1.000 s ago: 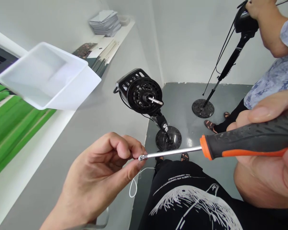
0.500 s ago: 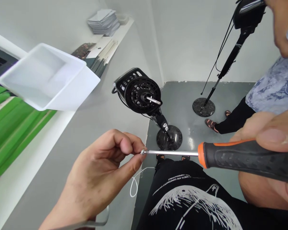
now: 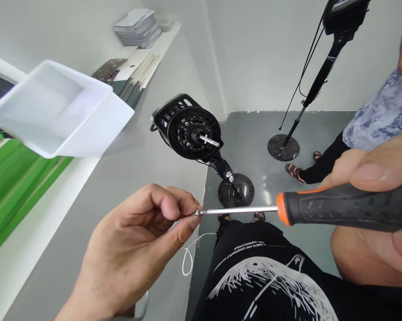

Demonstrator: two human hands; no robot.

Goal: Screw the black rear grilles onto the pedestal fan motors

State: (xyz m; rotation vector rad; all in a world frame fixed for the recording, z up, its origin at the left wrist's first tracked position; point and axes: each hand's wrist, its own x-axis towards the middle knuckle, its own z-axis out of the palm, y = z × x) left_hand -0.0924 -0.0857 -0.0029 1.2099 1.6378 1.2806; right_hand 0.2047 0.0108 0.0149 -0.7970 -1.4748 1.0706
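My right hand (image 3: 381, 178) is wrapped round the black and orange handle of a screwdriver (image 3: 334, 207), whose shaft points left. At the shaft's tip sits a small screw (image 3: 198, 213), pinched between the thumb and fingertips of my left hand (image 3: 137, 236). The fingers partly hide the screw. Beyond my hands stands a black fan motor (image 3: 194, 129) on a pole, without blades or grille, its metal spindle (image 3: 209, 141) sticking out towards me. Its round, dark base (image 3: 236, 191) rests on the floor near my feet.
A white plastic bin (image 3: 54, 107) and green material (image 3: 20, 187) are on the left ledge. Behind them lie folders (image 3: 134, 73) and stacked papers (image 3: 137, 27). At the right stand another fan stand (image 3: 313, 93) and a person in a patterned shirt (image 3: 375, 111). A white cord (image 3: 186, 263) hangs below my left hand.
The view has shifted slightly, so the bin and fan motor appear a little further left. The screwdriver handle has tipped up slightly; its tip stays at the screw in my left fingers.
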